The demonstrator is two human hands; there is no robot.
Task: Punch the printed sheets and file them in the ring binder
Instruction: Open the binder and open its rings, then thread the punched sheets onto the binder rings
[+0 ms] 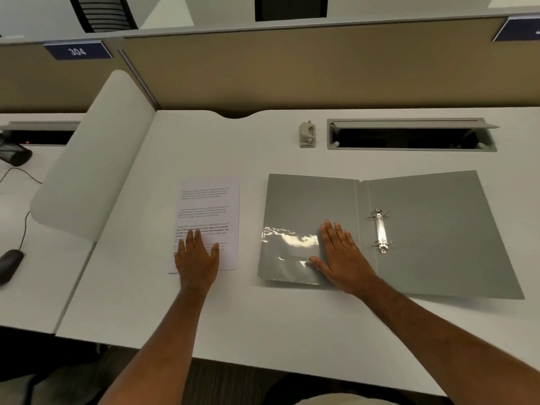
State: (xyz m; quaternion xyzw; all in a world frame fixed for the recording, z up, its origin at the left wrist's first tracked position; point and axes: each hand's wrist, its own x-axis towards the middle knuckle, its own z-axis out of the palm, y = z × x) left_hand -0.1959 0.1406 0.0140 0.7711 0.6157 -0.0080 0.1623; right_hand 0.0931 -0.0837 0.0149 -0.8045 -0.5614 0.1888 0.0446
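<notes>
head view: left hand (197, 257) flat on printed sheets (207, 211) left of open ring binder (438, 229); right hand (340, 254) flat on binder's inside cover; hole punch (307, 135) beyond binder.

A white desk (263, 323) carries printed sheets (209, 211) at nine o'clock, an open grey binder (432, 229) at three, a hole punch (307, 135) at twelve.

You had bare desk (263, 147) between sheets (209, 206) and binder (306, 206). The punch (307, 135) stood well behind, unblocked.
</notes>
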